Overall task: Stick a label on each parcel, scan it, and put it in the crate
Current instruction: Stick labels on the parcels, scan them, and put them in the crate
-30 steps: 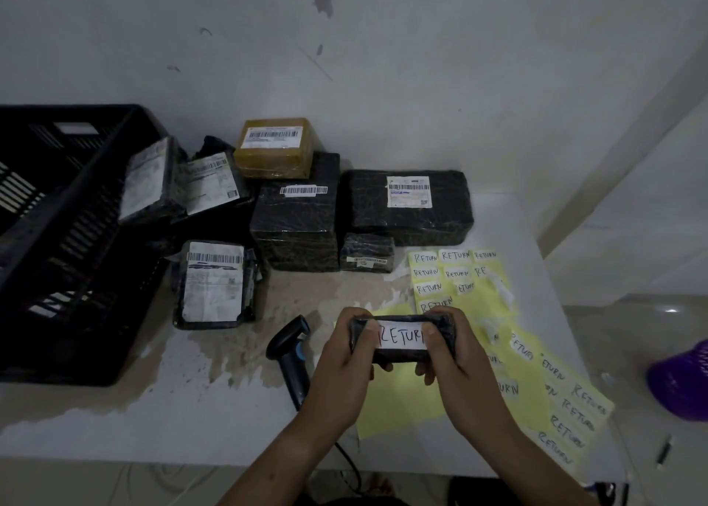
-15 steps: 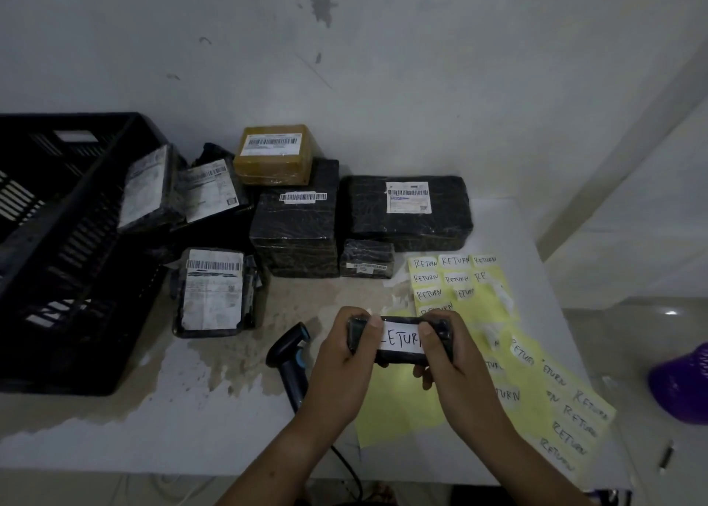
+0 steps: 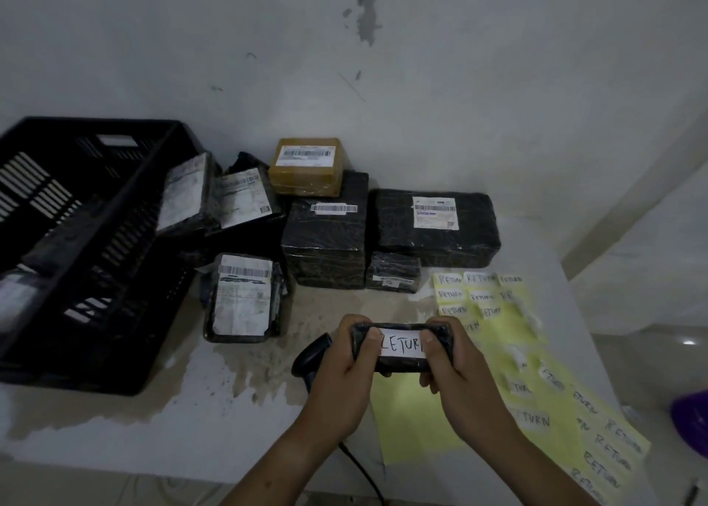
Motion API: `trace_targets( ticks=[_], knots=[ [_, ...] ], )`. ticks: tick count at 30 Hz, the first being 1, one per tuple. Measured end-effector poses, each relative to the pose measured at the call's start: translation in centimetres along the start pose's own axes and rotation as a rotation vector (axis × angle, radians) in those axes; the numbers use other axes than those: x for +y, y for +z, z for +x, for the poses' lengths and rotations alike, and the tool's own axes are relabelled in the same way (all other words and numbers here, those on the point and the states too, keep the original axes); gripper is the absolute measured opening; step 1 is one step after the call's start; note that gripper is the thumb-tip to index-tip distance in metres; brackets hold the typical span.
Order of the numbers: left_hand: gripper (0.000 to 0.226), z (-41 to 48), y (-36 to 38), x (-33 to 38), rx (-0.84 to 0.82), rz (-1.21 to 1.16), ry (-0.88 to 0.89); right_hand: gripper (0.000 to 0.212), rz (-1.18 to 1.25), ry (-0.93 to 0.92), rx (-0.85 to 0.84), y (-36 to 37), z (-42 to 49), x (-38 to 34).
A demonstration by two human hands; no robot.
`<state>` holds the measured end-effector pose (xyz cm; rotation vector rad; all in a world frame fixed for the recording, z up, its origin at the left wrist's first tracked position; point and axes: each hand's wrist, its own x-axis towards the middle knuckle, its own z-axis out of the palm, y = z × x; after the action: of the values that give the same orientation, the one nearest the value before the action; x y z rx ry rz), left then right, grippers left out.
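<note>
I hold a small black wrapped parcel (image 3: 402,363) in both hands above the table's near middle. A white RETURN label (image 3: 400,345) lies on its top face. My left hand (image 3: 344,371) grips the parcel's left end, thumb on the label's left edge. My right hand (image 3: 456,375) grips the right end, thumb on the label's right edge. A black handheld scanner (image 3: 312,354) lies on the table just left of my left hand, partly hidden by it. The black slatted crate (image 3: 126,214) stands at the left.
Several wrapped parcels are heaped at the back: a brown one (image 3: 306,166), two large black ones (image 3: 325,233) (image 3: 435,229), a small black one (image 3: 392,272), and one with a big white label (image 3: 243,298). Yellow sheets of RETURN labels (image 3: 536,402) cover the table's right side. The scanner's cable (image 3: 360,467) runs off the front edge.
My hands and the small parcel have stayed almost in place. My thumbs have shifted a little along the label's ends.
</note>
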<state>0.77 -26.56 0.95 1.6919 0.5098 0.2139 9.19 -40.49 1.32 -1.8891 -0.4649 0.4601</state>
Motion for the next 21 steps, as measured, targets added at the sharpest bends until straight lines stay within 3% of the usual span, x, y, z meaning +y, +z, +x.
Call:
trace_targets(
  ticks=[4, 9, 16, 21],
  knots=[
    [0.043, 0.6, -3.9, -0.5, 0.081, -0.005, -0.003, 0.032, 0.024, 0.008, -0.038, 2.6, 0.9, -2.1],
    [0.046, 1.0, -11.8, -0.8, 0.131, 0.029, 0.035, 0.019, 0.018, -0.02, -0.092, 6.9, 2.2, -5.0],
    [0.022, 0.3, -25.2, 0.8, 0.079, 0.202, 0.217, 0.015, 0.046, -0.02, -0.087, 15.4, 4.9, -10.0],
    [0.014, -1.0, -36.3, 0.3, 0.245, 0.556, 0.345, 0.018, 0.224, 0.024, -0.083, 21.2, 7.2, -13.2]
  ],
)
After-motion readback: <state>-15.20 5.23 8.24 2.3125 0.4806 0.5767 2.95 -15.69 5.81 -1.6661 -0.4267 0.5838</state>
